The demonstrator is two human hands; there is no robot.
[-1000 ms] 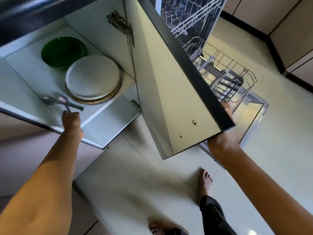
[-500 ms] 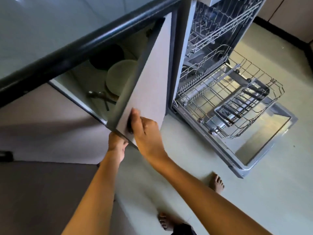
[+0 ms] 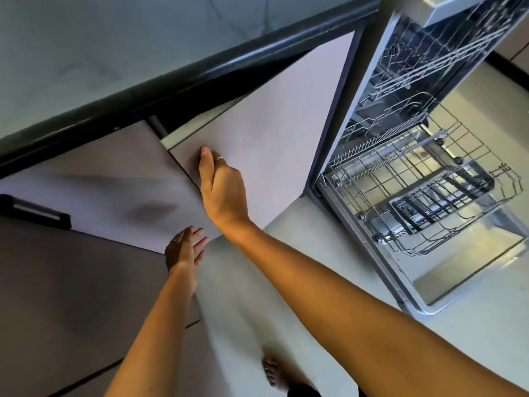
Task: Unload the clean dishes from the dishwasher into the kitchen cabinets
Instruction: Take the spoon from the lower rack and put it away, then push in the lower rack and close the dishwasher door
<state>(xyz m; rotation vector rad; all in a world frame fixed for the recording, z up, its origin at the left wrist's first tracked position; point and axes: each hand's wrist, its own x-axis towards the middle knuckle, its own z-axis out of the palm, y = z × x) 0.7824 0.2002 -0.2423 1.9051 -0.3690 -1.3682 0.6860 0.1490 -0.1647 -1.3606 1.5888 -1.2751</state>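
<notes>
Pressing my right hand [image 3: 223,190] flat-ish on the pale mauve flat cabinet door [image 3: 266,133], thumb at its free edge, fingers uncurled, to push it nearly closed. Left hand [image 3: 184,249] hovers below the door, fingers spread, holding nothing. Right of the door, the open dishwasher [image 3: 400,90] shows a pulled-out wire lower rack [image 3: 423,196], seemingly empty of dishes. Dark worktop edge [image 3: 177,81] runs above the door; my bare foot [image 3: 273,371] stands on the floor below.

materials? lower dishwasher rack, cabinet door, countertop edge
Lower rack: looks like light coated metal wire, a thin welded grid.
Cabinet door: likely matte laminate board; flat, even mauve-grey, no grain or glare.
Countertop edge: glossy black, with a highlight along it; material unclear.
</notes>
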